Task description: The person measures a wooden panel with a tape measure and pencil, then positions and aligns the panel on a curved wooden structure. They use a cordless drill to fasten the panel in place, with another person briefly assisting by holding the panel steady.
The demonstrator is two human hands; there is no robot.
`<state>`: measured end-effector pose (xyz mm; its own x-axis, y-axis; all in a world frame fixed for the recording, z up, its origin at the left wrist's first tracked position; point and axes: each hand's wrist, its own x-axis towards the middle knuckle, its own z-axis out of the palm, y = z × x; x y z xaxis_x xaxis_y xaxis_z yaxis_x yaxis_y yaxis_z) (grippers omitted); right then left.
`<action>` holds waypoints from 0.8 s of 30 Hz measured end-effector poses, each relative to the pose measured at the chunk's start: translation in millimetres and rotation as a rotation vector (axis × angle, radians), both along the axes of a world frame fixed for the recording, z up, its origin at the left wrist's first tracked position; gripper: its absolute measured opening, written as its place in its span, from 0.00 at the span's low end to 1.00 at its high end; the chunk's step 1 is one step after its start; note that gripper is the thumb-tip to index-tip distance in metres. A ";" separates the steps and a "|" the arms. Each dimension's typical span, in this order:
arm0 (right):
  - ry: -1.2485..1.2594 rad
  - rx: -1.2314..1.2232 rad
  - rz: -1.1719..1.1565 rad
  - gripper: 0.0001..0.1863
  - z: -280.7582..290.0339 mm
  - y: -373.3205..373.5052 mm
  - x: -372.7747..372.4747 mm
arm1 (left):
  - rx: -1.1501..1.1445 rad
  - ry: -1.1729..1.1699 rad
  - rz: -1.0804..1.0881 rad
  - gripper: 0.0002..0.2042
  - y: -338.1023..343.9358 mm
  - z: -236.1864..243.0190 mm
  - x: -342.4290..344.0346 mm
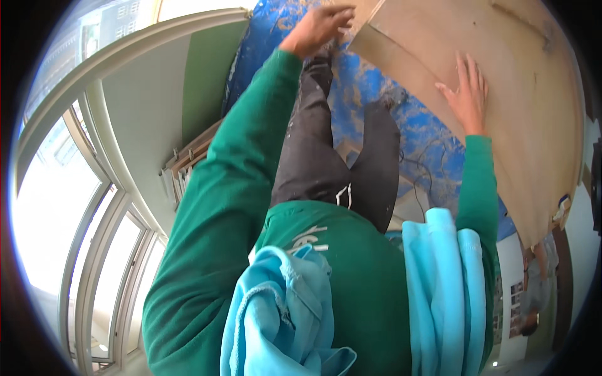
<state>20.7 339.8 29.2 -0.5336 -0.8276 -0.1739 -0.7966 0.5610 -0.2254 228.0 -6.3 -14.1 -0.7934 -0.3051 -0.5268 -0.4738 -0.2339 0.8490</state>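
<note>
My left hand (323, 28) is raised at the top middle, near the left edge of a large tan board (514, 75), with fingers apart and slightly bent and nothing visible in them; whether it touches the board is unclear. My right hand (467, 100) lies open on the board's face, fingers spread. A strip or thinner panel (395, 62) runs along that board's left side. Both green sleeves reach up from below, and a light blue cloth (282, 313) hangs over my torso.
A dusty blue floor sheet (426, 138) with dark cables surrounds my legs. Windows (56, 213) and a pale wall (138, 113) stand at left, with stacked wooden pieces (185, 160) beside it. Another person (536, 282) is at lower right, beyond the board.
</note>
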 end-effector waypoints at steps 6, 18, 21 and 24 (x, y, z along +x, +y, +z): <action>0.025 0.038 0.054 0.51 -3.0 -7.2 -16.7 | 0.429 -0.008 -0.270 0.25 -39.3 -33.3 -28.8; 0.033 0.056 0.089 0.50 -6.9 -3.7 -6.5 | -0.122 -0.014 -0.066 0.21 53.0 -26.0 34.0; 0.052 0.067 0.096 0.50 -6.9 -2.8 -5.5 | -0.148 0.053 0.093 0.21 72.5 -27.8 31.5; 0.048 0.065 0.115 0.49 -4.8 -6.5 -6.1 | -0.208 0.150 0.130 0.20 75.4 -39.9 35.2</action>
